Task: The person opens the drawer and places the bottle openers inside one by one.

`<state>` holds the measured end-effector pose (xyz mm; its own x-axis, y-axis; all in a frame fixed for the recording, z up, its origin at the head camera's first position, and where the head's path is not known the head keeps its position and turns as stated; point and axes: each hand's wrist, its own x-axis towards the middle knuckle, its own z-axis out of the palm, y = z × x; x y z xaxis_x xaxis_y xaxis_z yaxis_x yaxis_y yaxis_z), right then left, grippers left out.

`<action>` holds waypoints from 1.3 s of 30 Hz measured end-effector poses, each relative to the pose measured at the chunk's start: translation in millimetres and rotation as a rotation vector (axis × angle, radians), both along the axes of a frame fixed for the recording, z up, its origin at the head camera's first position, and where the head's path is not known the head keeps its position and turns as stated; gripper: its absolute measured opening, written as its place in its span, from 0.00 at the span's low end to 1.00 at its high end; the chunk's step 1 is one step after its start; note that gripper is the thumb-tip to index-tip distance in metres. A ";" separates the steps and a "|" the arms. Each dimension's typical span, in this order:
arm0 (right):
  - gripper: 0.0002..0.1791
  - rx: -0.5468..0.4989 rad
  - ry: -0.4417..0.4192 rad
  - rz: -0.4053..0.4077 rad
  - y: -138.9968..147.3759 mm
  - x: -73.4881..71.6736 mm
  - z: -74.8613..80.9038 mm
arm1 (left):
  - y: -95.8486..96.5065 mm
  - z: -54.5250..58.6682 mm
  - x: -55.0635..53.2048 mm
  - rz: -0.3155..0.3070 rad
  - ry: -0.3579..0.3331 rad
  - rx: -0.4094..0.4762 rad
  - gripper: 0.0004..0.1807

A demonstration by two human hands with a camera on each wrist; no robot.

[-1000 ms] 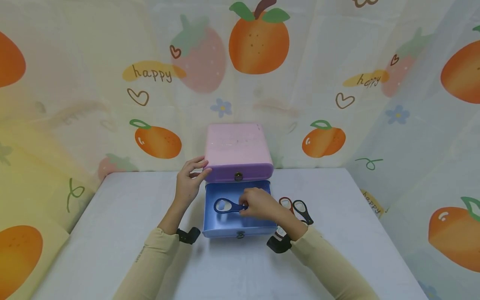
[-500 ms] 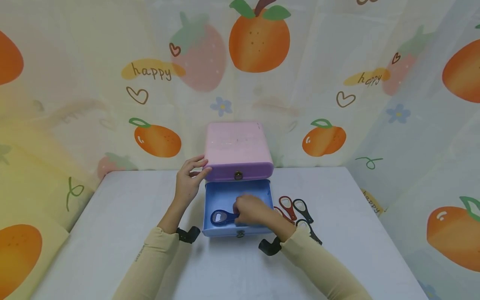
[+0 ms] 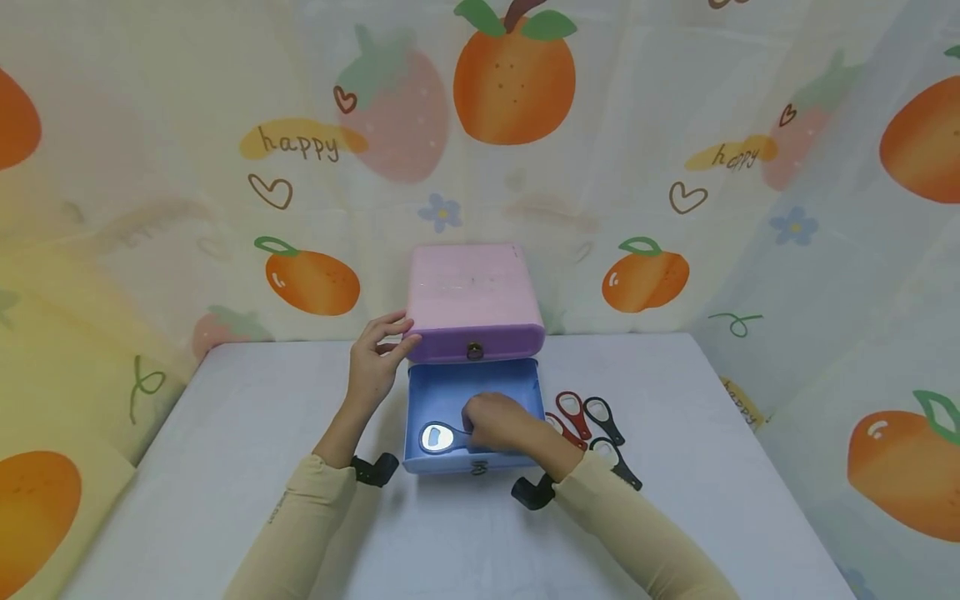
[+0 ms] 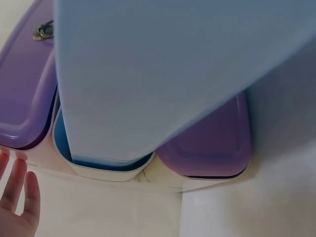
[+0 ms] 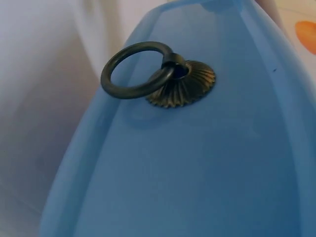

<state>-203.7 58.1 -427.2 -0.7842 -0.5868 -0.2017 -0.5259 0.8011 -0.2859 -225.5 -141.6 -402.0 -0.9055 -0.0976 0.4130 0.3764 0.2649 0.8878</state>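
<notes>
A blue tool [image 3: 446,437], by its look a bottle opener, is in the blue drawer [image 3: 450,387], near 7 o'clock, with its round head towards 9 o'clock. The right hand [image 3: 501,421] curls round the end of its handle; how the fingertips meet is hidden. It is probably light and stiff, hard to break, with a smooth shiny face that could slip. The handle seems the surest hold, best pinched between thumb and 2 fingers. At the drawer's 3 o'clock, outside it, are 2 red tools [image 3: 582,427] and 2 black tools [image 3: 614,432] of similar shape. The left hand [image 3: 372,362], fingers spread and nearly straight, rests at the 8 o'clock corner of the pink box [image 3: 472,287].
</notes>
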 end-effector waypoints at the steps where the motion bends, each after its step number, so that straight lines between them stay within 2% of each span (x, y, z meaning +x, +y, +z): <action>1: 0.06 -0.005 -0.001 -0.002 -0.4 -0.3 0.3 | -0.3 0.0 -0.2 0.001 -0.001 0.001 0.17; 6: 0.08 -0.025 -0.012 -0.012 2.2 0.0 1.0 | -1.1 -0.5 -0.7 0.003 -0.006 -0.007 0.17; 14: 0.10 -0.224 -0.069 -0.017 21.6 5.4 8.8 | -1.8 -0.9 -0.4 0.012 0.002 -0.008 0.17; 22: 0.08 -0.355 0.008 -0.014 52.1 9.9 28.7 | -1.5 0.8 1.4 0.007 0.016 -0.010 0.17; 29: 0.08 -0.439 0.035 -0.112 85.1 11.9 44.2 | -0.5 2.4 3.8 0.010 0.022 -0.026 0.17; 39: 0.09 -0.480 0.117 -0.273 128.3 8.8 47.8 | -1.3 -0.5 2.1 0.010 0.012 -0.005 0.17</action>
<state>-194.9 186.5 -379.4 -0.9215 -0.3642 0.1351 -0.3680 0.7071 -0.6038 -223.5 -142.9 -402.4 -0.8993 -0.1040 0.4247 0.3847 0.2732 0.8817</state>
